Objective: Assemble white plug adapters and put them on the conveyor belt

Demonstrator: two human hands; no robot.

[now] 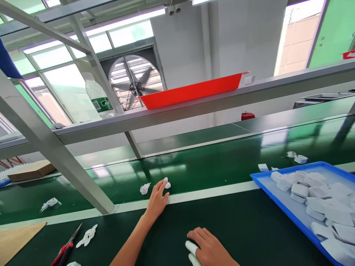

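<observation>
My left hand [157, 199] reaches over the near edge of the green belt, fingers stretched out and apart. Its fingertips are at a small white plastic part [167, 184]; I cannot tell whether they touch it. Just left of that hand lies another small white part [144, 188]. Lower down, my right hand [209, 246] hovers over or rests on the dark green worktop [172, 236], fingers loosely bent. White coverings, apparently finger cots [192, 247], show on two of its digits. Nothing held is visible in it.
On the right, a blue tray [288, 220] holds many white plastic parts [318, 199]. Red-handled pliers [66, 246] and flat white pieces [87, 235] lie at left. A slanted metal post [74, 173] and a shelf rail [177, 114] with a red tray [191, 91] cross ahead.
</observation>
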